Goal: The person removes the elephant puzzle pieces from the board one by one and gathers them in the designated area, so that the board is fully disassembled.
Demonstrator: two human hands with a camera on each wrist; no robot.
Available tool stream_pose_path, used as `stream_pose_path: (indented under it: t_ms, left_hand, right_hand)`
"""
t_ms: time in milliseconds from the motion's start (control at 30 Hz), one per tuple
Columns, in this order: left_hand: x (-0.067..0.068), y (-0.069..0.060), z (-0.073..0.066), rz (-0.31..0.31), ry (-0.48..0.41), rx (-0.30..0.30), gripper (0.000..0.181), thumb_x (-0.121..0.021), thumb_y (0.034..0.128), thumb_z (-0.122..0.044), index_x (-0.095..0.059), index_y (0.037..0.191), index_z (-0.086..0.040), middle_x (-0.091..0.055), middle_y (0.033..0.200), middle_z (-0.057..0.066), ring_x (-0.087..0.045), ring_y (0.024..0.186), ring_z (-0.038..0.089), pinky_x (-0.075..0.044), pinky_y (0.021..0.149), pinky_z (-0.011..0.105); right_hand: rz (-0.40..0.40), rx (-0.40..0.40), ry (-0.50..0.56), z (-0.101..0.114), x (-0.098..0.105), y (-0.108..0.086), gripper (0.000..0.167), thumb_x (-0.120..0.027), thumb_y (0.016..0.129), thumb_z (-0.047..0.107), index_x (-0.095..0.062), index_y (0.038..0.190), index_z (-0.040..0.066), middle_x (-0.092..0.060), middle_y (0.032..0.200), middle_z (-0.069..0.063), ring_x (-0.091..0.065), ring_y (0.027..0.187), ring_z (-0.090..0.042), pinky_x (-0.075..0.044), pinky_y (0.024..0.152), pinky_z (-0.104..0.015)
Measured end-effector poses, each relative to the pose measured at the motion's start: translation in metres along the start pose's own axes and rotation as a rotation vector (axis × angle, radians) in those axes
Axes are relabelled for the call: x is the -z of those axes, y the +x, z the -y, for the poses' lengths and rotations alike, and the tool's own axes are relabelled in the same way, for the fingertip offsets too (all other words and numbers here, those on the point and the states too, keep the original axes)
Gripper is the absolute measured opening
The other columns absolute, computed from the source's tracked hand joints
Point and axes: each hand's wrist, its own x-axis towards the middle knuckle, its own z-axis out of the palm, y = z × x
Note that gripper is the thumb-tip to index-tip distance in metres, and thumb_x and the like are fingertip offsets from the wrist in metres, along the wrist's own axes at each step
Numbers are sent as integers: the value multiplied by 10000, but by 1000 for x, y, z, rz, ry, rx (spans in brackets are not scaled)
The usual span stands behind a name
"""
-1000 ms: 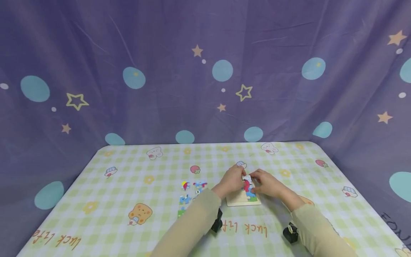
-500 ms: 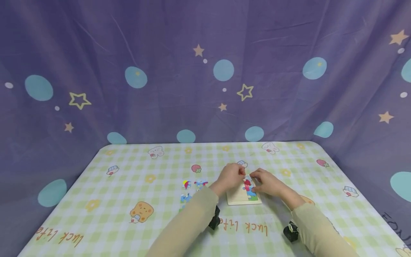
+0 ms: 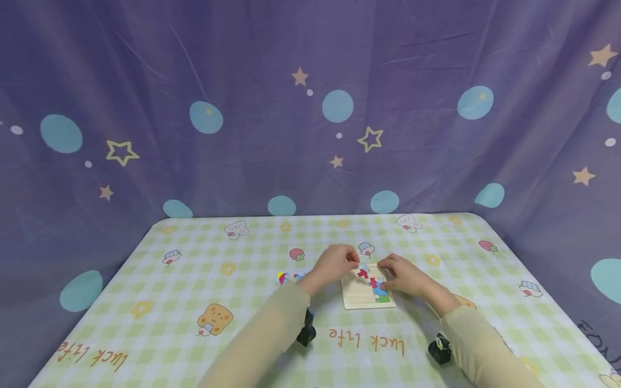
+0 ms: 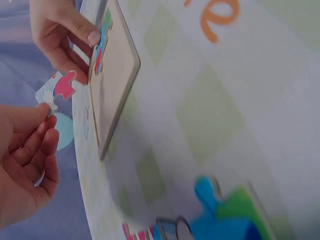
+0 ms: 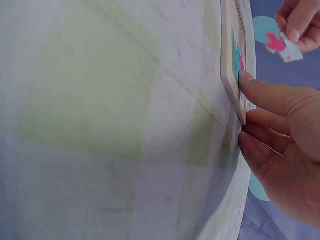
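My left hand (image 3: 336, 264) pinches a red and white puzzle piece (image 4: 64, 86) between thumb and fingertips. It holds the piece raised above the far left part of the wooden puzzle board (image 3: 356, 295). In the right wrist view the same piece hangs apart from the board. Joined blue, red and green pieces (image 3: 380, 291) lie along the board's right side, and its left part is bare wood. My right hand (image 3: 406, 277) grips the board's right edge, the thumb (image 5: 248, 82) resting on top and the other fingers at the outer side.
Loose puzzle pieces (image 3: 282, 278) lie on the checked tablecloth (image 3: 262, 323) left of the board, partly hidden behind the left forearm. Blue and green pieces (image 4: 225, 220) show close up in the left wrist view. A purple curtain (image 3: 242, 161) hangs behind the table.
My left hand has lifted the red and white piece from the top of the joined pieces and moved left with it. The right hand stays at the board's edge.
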Motion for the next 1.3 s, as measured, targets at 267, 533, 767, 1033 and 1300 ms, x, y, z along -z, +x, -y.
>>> stream_pose_path:
  t_ms: [267, 533, 767, 1033, 1300]
  left_hand:
    - [17, -13, 14, 16, 9, -4, 64, -626, 844, -172, -655, 787, -170, -609, 756, -79, -519, 683, 62, -418, 646, 218]
    - [30, -19, 27, 27, 10, -2, 54, -621, 843, -151, -659, 806, -150, -617, 773, -54, -512, 671, 75, -419, 625, 232]
    - [37, -26, 35, 41, -51, 11, 77, -598, 856, -115, -663, 816, -117, -626, 780, -27, -527, 690, 88, -433, 628, 240]
    - [42, -27, 43, 40, 13, 25, 78, -597, 852, -132, -670, 824, -130, -640, 792, -32, -517, 630, 78, -433, 618, 248]
    - [41, -24, 51, 42, 64, 41, 80, -617, 825, -133, -688, 789, -126, -644, 761, -42, -516, 620, 77, -443, 658, 279]
  right_hand:
    - [8, -5, -7, 1, 0, 0, 535, -734, 736, 192, -553, 1171, -60, -536, 1127, -163, -516, 1042, -320, -380, 935, -471]
    - [10, -13, 4, 0, -1, 0, 535, -732, 739, 200, -552, 1176, -51, -536, 1123, -147, -519, 1032, -305, -386, 927, -467]
    - [12, -21, 2, 1, -1, -1, 544, -729, 741, 202, -545, 1185, -51, -531, 1142, -156, -511, 1057, -326, -369, 947, -479]
    - [18, -46, 17, 0, -2, 0, 550, -727, 746, 207, -539, 1199, -41, -523, 1168, -160, -496, 1092, -338, -352, 969, -481]
    - [11, -45, 18, 0, -2, 0, 537, -725, 752, 198, -542, 1195, -43, -524, 1157, -149, -497, 1086, -330, -359, 960, -478]
